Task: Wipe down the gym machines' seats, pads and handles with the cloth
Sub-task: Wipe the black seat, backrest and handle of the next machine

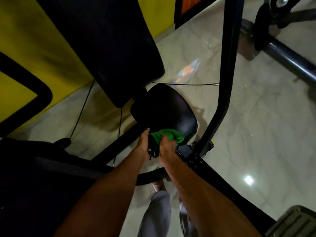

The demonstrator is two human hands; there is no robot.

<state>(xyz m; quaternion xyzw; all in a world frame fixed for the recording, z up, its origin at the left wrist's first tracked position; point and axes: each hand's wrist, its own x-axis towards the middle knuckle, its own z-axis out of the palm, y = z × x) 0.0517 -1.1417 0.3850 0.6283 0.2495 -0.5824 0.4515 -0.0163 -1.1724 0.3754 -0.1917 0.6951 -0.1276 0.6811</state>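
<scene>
A green cloth [172, 136] lies bunched on the near edge of the machine's round black seat [164, 110]. My right hand [166, 147] grips the cloth from above. My left hand [144, 142] is close beside it and holds a dark, stringy bundle [153, 149] that hangs between the two hands. The long black back pad [109, 48] rises from behind the seat toward the upper left. Both forearms reach in from the bottom of the view.
A black curved frame tube [227, 74] runs down the right of the seat to a bolted bracket [195, 159]. Thin cables [80, 112] cross left and behind. Yellow wall [34, 40] at left, pale tiled floor [256, 125], another machine's base [282, 53] top right, ribbed footplate [294, 223].
</scene>
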